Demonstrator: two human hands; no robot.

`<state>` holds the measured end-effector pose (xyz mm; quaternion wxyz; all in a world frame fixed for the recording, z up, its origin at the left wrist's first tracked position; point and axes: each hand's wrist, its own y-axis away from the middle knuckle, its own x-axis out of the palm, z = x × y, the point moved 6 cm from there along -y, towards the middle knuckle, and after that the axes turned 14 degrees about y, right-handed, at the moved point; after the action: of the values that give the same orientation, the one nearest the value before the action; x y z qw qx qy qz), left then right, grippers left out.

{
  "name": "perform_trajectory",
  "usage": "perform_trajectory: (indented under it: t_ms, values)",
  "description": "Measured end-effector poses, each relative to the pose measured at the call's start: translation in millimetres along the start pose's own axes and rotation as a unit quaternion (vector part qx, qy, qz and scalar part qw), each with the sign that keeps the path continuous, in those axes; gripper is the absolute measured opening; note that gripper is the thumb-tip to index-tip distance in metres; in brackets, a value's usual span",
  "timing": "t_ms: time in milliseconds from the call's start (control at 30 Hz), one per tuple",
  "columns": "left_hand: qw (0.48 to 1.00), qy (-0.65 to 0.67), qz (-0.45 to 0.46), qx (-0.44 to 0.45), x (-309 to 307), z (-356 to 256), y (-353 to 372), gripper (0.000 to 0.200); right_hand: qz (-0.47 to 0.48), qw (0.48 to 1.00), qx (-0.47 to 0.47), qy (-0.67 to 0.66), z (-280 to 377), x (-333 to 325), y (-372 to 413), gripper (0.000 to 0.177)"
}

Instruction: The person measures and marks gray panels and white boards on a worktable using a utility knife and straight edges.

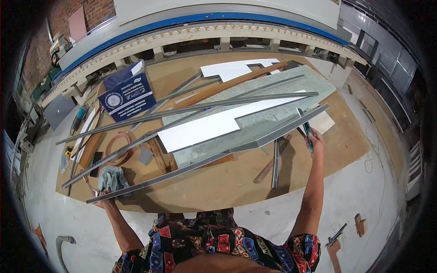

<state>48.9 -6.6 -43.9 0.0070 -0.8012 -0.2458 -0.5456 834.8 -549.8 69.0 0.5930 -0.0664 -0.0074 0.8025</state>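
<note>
A long grey metal strip (pixel 182 171) slants across the front of the board, rising to the right. My left hand (pixel 104 201) is closed around its lower left end. Beside that hand lies a crumpled grey-green cloth or glove (pixel 112 179). My right hand (pixel 316 140) grips a slim tool with a green and black handle (pixel 310 138), near the strip's far right end; its exact kind is unclear. Behind the strip, a white notched panel (pixel 205 129) rests on a pale greenish sheet (pixel 191 156). A shorter grey strip (pixel 276 164) lies below the right end.
A blue adhesive box (pixel 126 98) stands at the back left. Several more long metal strips (pixel 123 127) cross the brown board (pixel 218 186). A brown tape roll (pixel 119 149) lies at left. Behind is a large machine with a blue bar (pixel 218 17).
</note>
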Motion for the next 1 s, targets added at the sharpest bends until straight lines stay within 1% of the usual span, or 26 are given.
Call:
perform_trajectory:
  t_ms: [33, 67, 133, 167, 200, 233, 300, 333, 367, 433, 467, 567, 633, 667, 733, 767, 800, 900, 933, 1000]
  values:
    - [1.0, -0.011, -0.001, 0.028, 9.6, -3.9, 9.0, 0.026, 0.009, 1.0, 0.004, 0.002, -2.7, -0.2, -1.1, 0.03]
    - [0.998, 0.005, -0.059, 0.03, 13.9, 0.9, 18.0, 0.037, -0.001, 1.0, 0.012, -0.006, -6.7, -1.4, -1.9, 0.031]
    - [0.998, -0.018, -0.05, 0.042, 27.2, 2.7, 34.7, 0.037, -0.018, 0.999, 0.028, -0.021, -19.3, -4.1, -6.5, 0.032]
    - [0.997, -0.03, -0.046, 0.048, 27.9, -0.6, 37.1, 0.038, -0.047, 0.998, 0.032, -0.021, -26.7, -9.1, -11.0, 0.028]
    - [1.0, 0.006, -0.012, -0.004, 26.8, 2.5, 31.3, 0.04, -0.076, 0.996, 0.038, -0.021, -37.5, -17.1, -17.4, 0.024]
    - [1.0, 0.018, -0.004, -0.01, 26.4, 0.0, 33.2, 0.041, -0.106, 0.993, 0.044, -0.021, -47.6, -27.0, -21.5, 0.021]
    - [0.999, 0.042, 0.013, -0.025, 32.3, 2.1, 40.9, 0.044, -0.089, 0.993, 0.066, -0.04, -67.7, -48.4, -27.3, 0.015]
    - [1.0, -0.003, -0.028, -0.008, 33.1, 0.9, 43.2, 0.049, -0.082, 0.993, 0.077, -0.048, -68.4, -50.9, -22.4, 0.013]
    - [1.0, -0.003, -0.03, -0.005, 28.9, 1.4, 38.1, 0.049, -0.093, 0.989, 0.064, -0.09, -68.4, -54.8, -14.9, 0.012]
    - [0.999, -0.002, -0.034, 0.003, 17.7, 1.2, 24.3, 0.05, -0.115, 0.977, 0.039, -0.175, -44.3, -51.6, 18.7, 0.013]
    - [0.999, -0.02, -0.04, 0.011, 30.0, 2.0, 43.8, 0.047, -0.112, 0.976, 0.019, -0.184, -33.6, -48.7, 33.5, 0.013]
    - [0.997, 0.054, 0.007, -0.057, 21.0, 4.8, 27.6, 0.041, -0.113, 0.972, -0.031, -0.204, 0.7, -39.3, 80.3, 0.014]
    - [0.993, 0.086, 0.015, -0.08, 23.7, 4.8, 28.3, 0.041, -0.122, 0.969, -0.059, -0.208, 24.6, -30.6, 113.2, 0.015]
    - [0.99, 0.101, 0.017, -0.093, 24.3, 6.6, 28.7, 0.042, -0.126, 0.967, -0.065, -0.21, 25.7, -31.8, 121.7, 0.017]
    - [0.989, 0.101, 0.053, -0.095, 20.3, 6.1, 18.0, 0.042, -0.135, 0.965, -0.076, -0.21, 28.6, -36.0, 137.8, 0.019]
    - [0.988, 0.1, 0.069, -0.096, 16.2, 6.5, 14.0, 0.042, -0.149, 0.967, -0.075, -0.195, 30.9, -38.6, 146.7, 0.021]
    - [0.989, 0.105, 0.051, -0.092, 20.5, 8.3, 20.8, 0.039, -0.163, 0.967, -0.075, -0.179, 36.0, -38.8, 153.8, 0.024]
    - [0.987, 0.105, 0.064, -0.107, 19.6, 12.2, 17.5, 0.039, -0.197, 0.97, -0.078, -0.122, 48.5, -42.6, 169.2, 0.03]
    - [0.976, 0.147, 0.084, -0.137, 18.0, 14.3, 13.1, 0.038, -0.205, 0.97, -0.08, -0.102, 56.4, -41.8, 175.2, 0.031]
    - [0.958, 0.174, 0.162, -0.162, 16.9, 14.8, 1.0, 0.037, -0.21, 0.971, -0.089, -0.067, 69.6, -40.7, 183.9, 0.033]
